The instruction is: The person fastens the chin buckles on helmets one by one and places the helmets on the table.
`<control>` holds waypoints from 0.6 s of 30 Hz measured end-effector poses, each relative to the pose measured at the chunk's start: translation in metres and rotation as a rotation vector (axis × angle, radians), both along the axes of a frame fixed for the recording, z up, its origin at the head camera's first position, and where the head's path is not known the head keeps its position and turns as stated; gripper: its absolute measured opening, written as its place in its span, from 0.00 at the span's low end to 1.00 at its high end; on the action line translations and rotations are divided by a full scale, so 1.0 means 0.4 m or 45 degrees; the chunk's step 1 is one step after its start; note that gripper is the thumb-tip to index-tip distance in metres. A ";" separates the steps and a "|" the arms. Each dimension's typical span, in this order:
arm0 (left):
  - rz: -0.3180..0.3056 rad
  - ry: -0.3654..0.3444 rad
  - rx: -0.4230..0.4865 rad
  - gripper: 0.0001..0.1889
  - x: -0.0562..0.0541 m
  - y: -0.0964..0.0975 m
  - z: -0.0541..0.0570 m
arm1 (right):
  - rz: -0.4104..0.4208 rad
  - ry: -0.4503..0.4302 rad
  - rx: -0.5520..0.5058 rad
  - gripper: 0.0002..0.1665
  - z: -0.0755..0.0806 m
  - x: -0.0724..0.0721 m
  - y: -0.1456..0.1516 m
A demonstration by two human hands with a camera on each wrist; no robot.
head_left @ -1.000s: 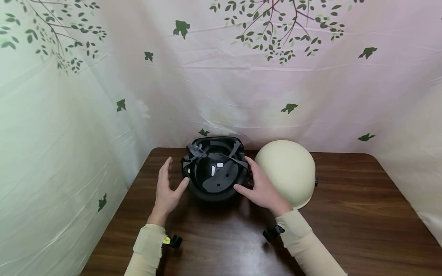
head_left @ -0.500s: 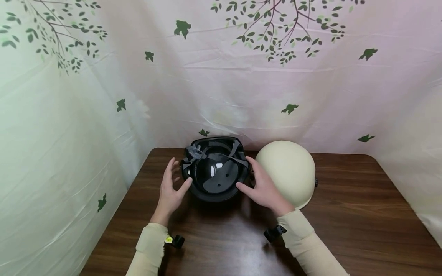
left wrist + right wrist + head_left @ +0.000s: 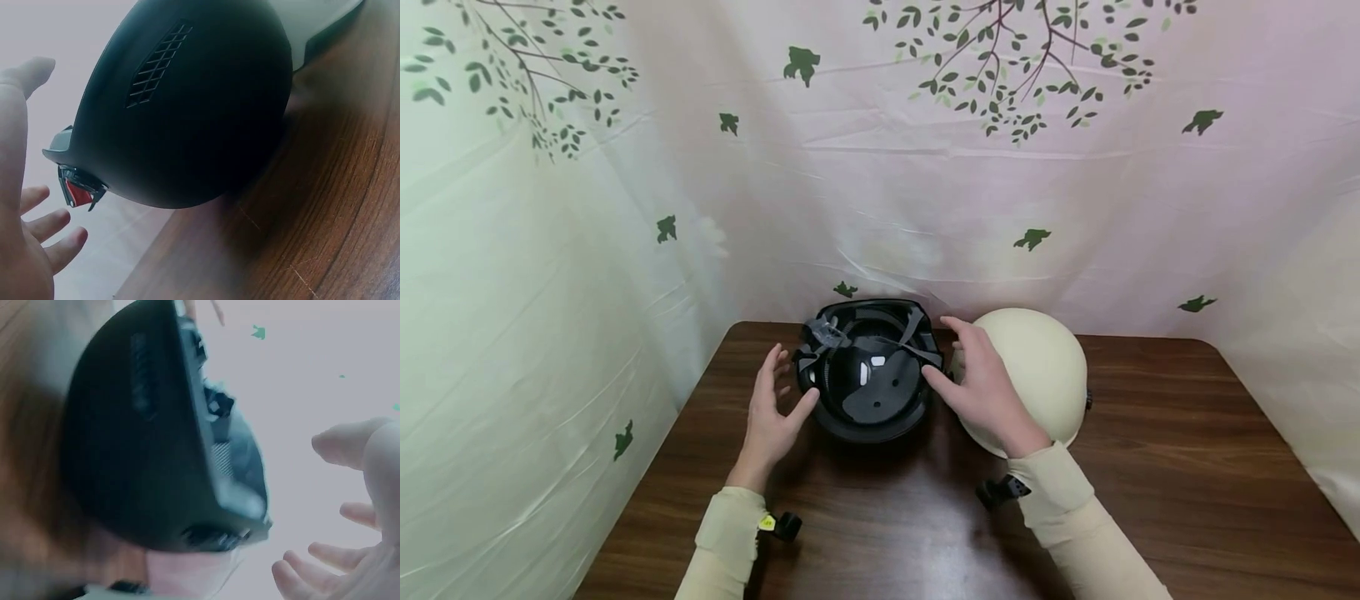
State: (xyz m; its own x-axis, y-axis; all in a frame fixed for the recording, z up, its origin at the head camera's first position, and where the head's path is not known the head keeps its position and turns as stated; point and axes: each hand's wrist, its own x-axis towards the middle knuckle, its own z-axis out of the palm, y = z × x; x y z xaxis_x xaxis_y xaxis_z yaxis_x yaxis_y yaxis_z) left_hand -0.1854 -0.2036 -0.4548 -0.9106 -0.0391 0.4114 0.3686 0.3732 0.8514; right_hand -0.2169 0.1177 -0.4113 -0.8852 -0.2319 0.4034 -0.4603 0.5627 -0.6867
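Note:
A black helmet lies upside down near the back of the table, its padded inside and grey straps facing up. My left hand stands beside its left side, fingers spread and thumb near the rim. In the left wrist view the black shell shows a vent grille, with the left fingers apart from it. My right hand is over the gap between the black helmet and a cream helmet, fingers loosely extended. The right wrist view shows the right fingers clear of the black shell.
The cream helmet sits dome up, right of the black one, with a dark knob on its right side. A brown wooden table bears both. A white curtain with printed leaves hangs right behind the table's back edge.
My right hand has let go of the black helmet's right side and moved up and right, in front of the cream helmet. My left hand has shifted slightly right. The black helmet has stayed put.

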 end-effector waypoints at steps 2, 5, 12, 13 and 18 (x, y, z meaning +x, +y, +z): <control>-0.002 -0.005 0.016 0.43 0.001 -0.003 0.000 | 0.027 -0.010 -0.041 0.42 0.027 -0.006 -0.016; 0.007 -0.027 0.034 0.43 -0.017 -0.017 -0.028 | 0.079 -0.078 -0.118 0.39 0.061 -0.021 -0.048; 0.008 -0.040 0.067 0.41 -0.056 -0.043 -0.089 | 0.256 -0.364 -0.403 0.30 0.097 -0.076 -0.148; 0.004 -0.040 0.079 0.40 -0.058 -0.043 -0.090 | 0.290 -0.421 -0.457 0.30 0.098 -0.083 -0.163; 0.005 -0.043 0.136 0.39 -0.069 -0.036 -0.090 | 0.419 -0.677 -0.653 0.31 0.103 -0.106 -0.231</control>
